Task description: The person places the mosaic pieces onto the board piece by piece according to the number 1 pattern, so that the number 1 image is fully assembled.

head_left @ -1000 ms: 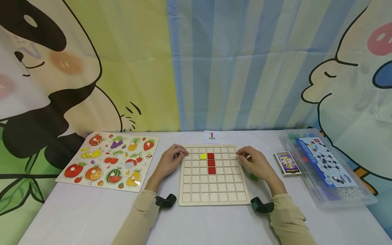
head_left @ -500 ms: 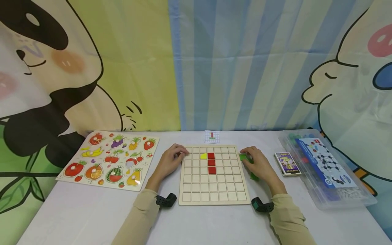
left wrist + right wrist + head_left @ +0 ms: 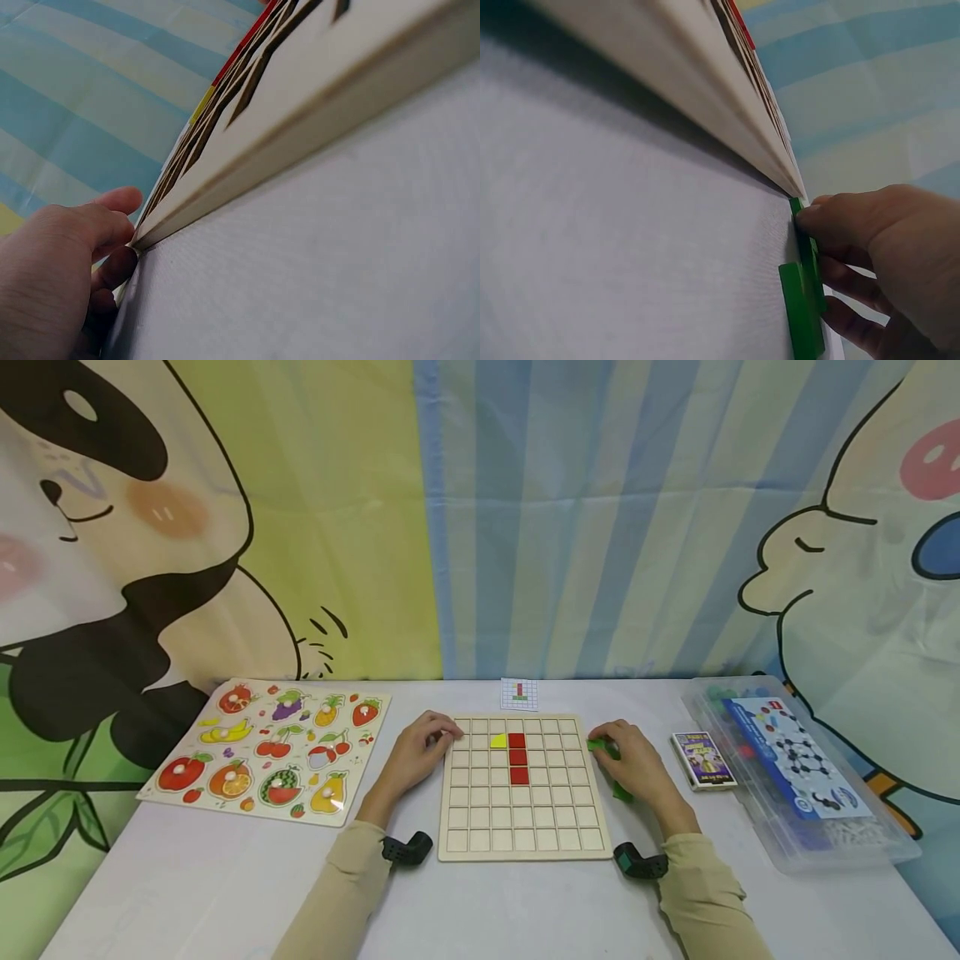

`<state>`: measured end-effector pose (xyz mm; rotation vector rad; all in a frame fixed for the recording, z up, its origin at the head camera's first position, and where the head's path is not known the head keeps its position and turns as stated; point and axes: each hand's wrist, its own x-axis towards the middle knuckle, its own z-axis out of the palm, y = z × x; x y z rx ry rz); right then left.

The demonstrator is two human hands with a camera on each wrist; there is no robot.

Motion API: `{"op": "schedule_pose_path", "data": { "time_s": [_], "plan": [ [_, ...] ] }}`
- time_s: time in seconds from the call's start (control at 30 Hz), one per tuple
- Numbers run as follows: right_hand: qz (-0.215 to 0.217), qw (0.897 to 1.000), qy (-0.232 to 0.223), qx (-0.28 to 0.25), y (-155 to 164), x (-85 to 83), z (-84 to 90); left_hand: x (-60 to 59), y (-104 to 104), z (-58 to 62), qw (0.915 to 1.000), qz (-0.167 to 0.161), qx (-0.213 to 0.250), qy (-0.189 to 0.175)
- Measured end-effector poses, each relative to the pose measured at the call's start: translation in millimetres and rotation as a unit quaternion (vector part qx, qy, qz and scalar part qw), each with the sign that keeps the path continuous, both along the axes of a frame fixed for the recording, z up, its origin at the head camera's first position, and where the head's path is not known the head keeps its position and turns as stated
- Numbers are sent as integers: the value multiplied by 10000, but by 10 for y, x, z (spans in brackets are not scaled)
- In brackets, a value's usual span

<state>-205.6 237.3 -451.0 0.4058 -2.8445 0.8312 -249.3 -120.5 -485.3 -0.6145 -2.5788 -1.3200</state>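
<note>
In the head view, a wooden grid board [image 3: 480, 820] lies flat at the table's middle. Three red squares [image 3: 517, 757] fill a column of its cells, with a yellow quarter-round piece [image 3: 498, 741] beside the top one. My left hand [image 3: 416, 753] holds the board's left edge near the far corner, thumb and fingers close against it. Just off the right edge, my right hand [image 3: 633, 767] pinches a green block [image 3: 804, 240], thumb on its near face. Another green block [image 3: 800, 311] lies closer to the right wrist camera. The right hand partly hides the green pieces.
A small pattern card [image 3: 519, 694] lies behind the board. To the left is a fruit puzzle board [image 3: 300, 768]. A card box [image 3: 703, 761] and a clear plastic case [image 3: 787, 852] with a blue booklet [image 3: 801, 758] on it sit at the right. A striped curtain hangs behind.
My right hand has left the board's right edge, shifting slightly right onto the green blocks, of which more shows now. The left hand has stayed at the board.
</note>
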Motion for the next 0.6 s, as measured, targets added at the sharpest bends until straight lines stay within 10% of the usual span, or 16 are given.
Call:
{"op": "schedule_pose_path", "data": {
  "time_s": [0.6],
  "plan": [
    [-387,9989,-53,-256,-15,17,15,5,2,7,10000,10,-40,23]
  ]
}}
